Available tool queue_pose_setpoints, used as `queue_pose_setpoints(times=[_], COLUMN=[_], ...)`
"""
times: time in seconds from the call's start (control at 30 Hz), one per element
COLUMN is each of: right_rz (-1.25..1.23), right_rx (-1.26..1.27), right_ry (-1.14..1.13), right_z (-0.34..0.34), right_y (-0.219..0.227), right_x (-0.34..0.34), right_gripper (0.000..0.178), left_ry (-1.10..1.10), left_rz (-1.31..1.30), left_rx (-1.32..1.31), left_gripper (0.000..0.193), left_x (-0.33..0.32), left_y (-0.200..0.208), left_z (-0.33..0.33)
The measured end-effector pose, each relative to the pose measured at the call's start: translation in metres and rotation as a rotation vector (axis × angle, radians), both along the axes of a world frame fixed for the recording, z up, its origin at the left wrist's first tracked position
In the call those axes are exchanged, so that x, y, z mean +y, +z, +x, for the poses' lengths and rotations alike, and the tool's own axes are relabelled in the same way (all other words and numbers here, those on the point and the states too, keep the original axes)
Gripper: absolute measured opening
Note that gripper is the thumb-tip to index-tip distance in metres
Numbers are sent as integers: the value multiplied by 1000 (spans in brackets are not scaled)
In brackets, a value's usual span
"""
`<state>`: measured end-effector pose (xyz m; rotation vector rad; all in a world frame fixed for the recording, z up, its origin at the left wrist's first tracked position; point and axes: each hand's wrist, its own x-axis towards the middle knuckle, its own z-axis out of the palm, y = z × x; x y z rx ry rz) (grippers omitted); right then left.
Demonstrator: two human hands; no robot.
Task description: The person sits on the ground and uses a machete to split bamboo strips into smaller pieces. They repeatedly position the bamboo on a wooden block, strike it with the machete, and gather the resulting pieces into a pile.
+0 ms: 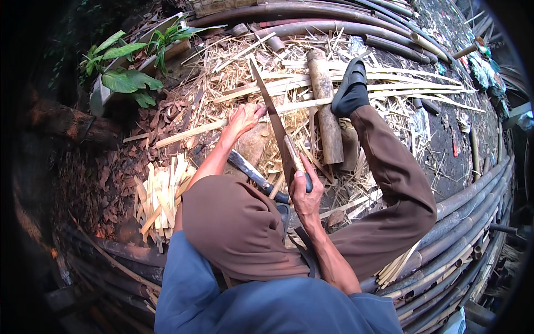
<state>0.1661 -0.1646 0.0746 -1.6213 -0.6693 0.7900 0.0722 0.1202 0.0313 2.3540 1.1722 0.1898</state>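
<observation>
My right hand (307,195) is closed round the handle of a hand saw (273,118). The saw's long blade slants up and away to the left, across a pale bamboo strip (192,133). Just left of the blade, my left hand (245,118) grips that strip over a wooden block (251,146). The strip's right part lies across a thick bamboo pole (324,111), with my sandalled foot (351,83) beside it. Between the block and my bent left knee lies a large knife (253,173) with a dark handle.
Cut bamboo pieces (162,195) are heaped at my left. Longer split strips (411,86) and shavings cover the ground ahead. Bamboo poles (467,206) are stacked at right, with more poles (311,26) along the far side. A leafy plant (119,69) grows far left.
</observation>
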Motion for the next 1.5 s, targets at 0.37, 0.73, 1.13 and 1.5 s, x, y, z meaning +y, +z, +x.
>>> queue_pose_setpoints(times=[0.37,0.73,1.13,1.5], right_rz=[103,31,60,-36], right_rx=[-164,-99,-125,-13], right_ry=[58,99,93,45], right_z=[-13,-8,-3,-2], right_y=[23,37,26,23], right_x=[-63,-54,-68,-23], right_gripper=[50,48,47,47], left_ry=[83,44,124,114], left_rz=[30,113,49,61], left_rx=[-1,32,73,-217], left_gripper=[47,40,47,63], left_x=[-7,-5,0,-9], left_y=[-4,-28,-43,-49], left_z=[2,-3,-1,1])
